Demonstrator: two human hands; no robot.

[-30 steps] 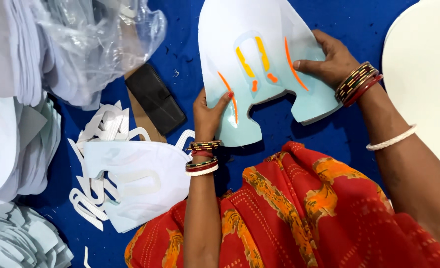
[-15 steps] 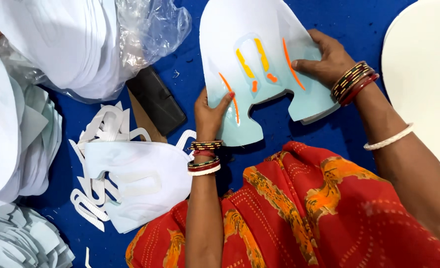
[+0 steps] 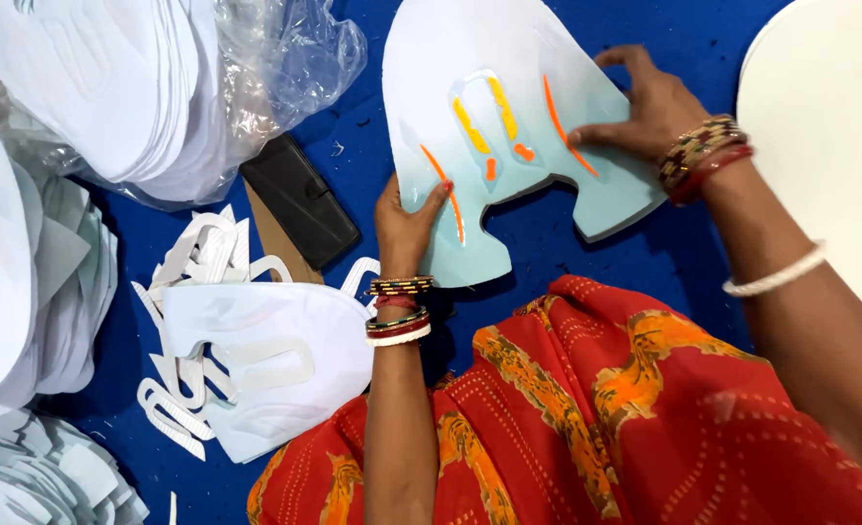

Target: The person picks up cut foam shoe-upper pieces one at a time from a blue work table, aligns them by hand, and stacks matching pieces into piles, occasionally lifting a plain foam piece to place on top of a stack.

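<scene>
Head view: both hands pin the pale blue cut-out sheet (image 3: 509,107) flat on the blue cloth (image 3: 372,126). Left hand (image 3: 404,219) pinches the lower left edge, thumb on top beside an orange strip (image 3: 442,180). Right hand (image 3: 650,102) lies spread, fingers (image 3: 586,134) pressing by another strip, possibly seating it. Best to keep the sheet flat and press evenly along each strip.
</scene>
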